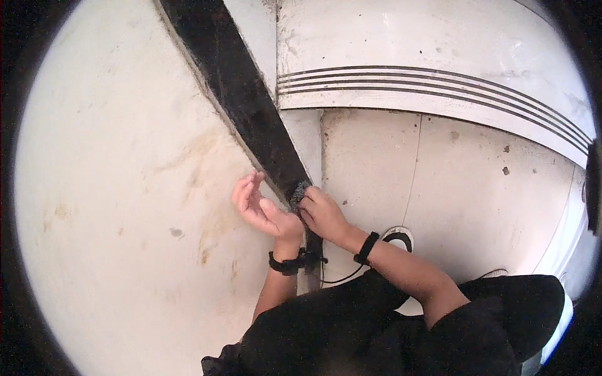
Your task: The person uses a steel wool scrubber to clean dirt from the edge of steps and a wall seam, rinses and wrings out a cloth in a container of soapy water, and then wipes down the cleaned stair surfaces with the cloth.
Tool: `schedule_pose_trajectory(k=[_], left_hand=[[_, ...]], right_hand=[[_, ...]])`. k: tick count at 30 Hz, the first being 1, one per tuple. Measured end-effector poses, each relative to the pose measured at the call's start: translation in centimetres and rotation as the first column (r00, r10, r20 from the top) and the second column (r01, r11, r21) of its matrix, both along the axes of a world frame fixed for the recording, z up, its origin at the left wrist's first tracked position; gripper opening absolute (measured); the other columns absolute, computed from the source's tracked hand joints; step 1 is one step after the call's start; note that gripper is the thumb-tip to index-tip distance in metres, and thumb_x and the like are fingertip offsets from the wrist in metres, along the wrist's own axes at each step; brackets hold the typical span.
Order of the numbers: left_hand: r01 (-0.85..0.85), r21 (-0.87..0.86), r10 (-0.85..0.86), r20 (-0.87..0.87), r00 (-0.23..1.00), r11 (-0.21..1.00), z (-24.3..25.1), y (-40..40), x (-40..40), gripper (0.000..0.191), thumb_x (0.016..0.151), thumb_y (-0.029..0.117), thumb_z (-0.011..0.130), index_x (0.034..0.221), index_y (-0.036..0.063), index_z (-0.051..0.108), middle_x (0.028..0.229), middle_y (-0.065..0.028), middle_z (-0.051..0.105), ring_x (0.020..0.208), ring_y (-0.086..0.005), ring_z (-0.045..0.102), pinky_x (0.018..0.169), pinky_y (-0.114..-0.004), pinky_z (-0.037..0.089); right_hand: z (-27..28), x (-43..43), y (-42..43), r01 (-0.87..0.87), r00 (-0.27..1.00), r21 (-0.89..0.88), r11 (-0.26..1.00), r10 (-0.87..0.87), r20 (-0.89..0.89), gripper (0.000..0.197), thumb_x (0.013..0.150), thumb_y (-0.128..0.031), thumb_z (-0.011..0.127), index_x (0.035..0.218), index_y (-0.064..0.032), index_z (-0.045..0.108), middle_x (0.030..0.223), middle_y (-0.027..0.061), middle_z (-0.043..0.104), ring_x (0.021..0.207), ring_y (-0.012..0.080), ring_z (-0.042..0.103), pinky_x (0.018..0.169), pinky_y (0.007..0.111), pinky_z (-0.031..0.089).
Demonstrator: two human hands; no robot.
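Note:
My right hand (324,214) grips a small grey scouring pad or wad (298,193), pressed to the dark skirting band (254,113) at the foot of the wall. To its left, my left hand (265,207) is held with the palm up and the fingers loosely curled, nothing in it. The fingertips of the left hand are by the pale upper edge of the band. Both wrists wear black straps, and a thin black cable (345,277) hangs between them. Part of the pad is hidden by my right fingers.
A white stained wall (117,188) fills the left side. Steps with dark grooved lines (400,77) lie ahead on the right, above a tiled landing (371,155) with dark spots. My shoe (400,235) stands on the landing, close behind my right hand.

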State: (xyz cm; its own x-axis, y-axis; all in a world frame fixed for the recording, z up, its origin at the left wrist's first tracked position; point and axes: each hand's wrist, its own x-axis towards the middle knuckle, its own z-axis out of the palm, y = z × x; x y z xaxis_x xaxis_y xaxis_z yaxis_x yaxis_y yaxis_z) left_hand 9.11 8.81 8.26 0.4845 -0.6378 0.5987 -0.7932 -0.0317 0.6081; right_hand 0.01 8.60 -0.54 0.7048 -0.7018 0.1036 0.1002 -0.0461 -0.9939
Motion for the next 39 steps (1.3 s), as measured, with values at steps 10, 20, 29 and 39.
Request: schedule_pose_trajectory(k=[10, 20, 29, 39], left_hand=[[-0.018, -0.065, 0.014, -0.059, 0.998, 0.998, 0.2, -0.3, 0.2, 0.034, 0.105, 0.02, 0.043, 0.133, -0.0006, 0.045, 0.134, -0.0188, 0.048, 0.119, -0.0308, 0.056, 0.099, -0.048, 0.053], [-0.009, -0.072, 0.002, -0.104, 0.995, 0.997, -0.7, 2.0, 0.1, 0.031, 0.103, 0.015, 0.041, 0.13, -0.0002, 0.045, 0.132, -0.02, 0.047, 0.117, -0.0314, 0.056, 0.095, -0.047, 0.057], [0.03, -0.1, -0.035, -0.049, 0.998, 0.995, 0.0, 1.2, 0.8, 0.04, 0.107, 0.032, 0.049, 0.132, 0.0006, 0.046, 0.134, -0.0178, 0.05, 0.117, -0.0309, 0.058, 0.094, -0.048, 0.057], [0.023, -0.136, -0.033, -0.065, 0.997, 0.99, 0.2, 1.0, 0.5, 0.033, 0.104, 0.018, 0.044, 0.132, 0.0011, 0.044, 0.133, -0.0199, 0.048, 0.114, -0.0322, 0.058, 0.089, -0.046, 0.059]], right_hand=[[5.1, 6.4, -12.4, 0.387, 0.906, -0.19, 0.902, -0.334, 0.26, 0.013, 0.089, -0.004, 0.066, 0.101, 0.0001, 0.064, 0.102, 0.0161, 0.062, 0.093, 0.0375, 0.062, 0.078, 0.045, 0.052], [2.1, 4.0, -5.3, 0.251, 0.961, -0.246, 0.936, -0.211, 0.179, 0.011, 0.087, -0.005, 0.068, 0.087, -0.0014, 0.057, 0.091, 0.014, 0.054, 0.086, 0.0357, 0.058, 0.071, 0.046, 0.05], [-0.3, 2.3, -0.4, 0.134, 0.99, -0.143, 0.981, -0.125, 0.069, 0.013, 0.086, -0.004, 0.067, 0.087, -0.0019, 0.054, 0.088, 0.0157, 0.051, 0.083, 0.0379, 0.057, 0.07, 0.048, 0.049], [4.5, 6.3, -8.5, 0.374, 0.916, -0.151, 0.915, -0.339, 0.214, 0.012, 0.089, -0.008, 0.063, 0.084, -0.0001, 0.055, 0.089, 0.0171, 0.054, 0.083, 0.0393, 0.056, 0.07, 0.048, 0.048]])
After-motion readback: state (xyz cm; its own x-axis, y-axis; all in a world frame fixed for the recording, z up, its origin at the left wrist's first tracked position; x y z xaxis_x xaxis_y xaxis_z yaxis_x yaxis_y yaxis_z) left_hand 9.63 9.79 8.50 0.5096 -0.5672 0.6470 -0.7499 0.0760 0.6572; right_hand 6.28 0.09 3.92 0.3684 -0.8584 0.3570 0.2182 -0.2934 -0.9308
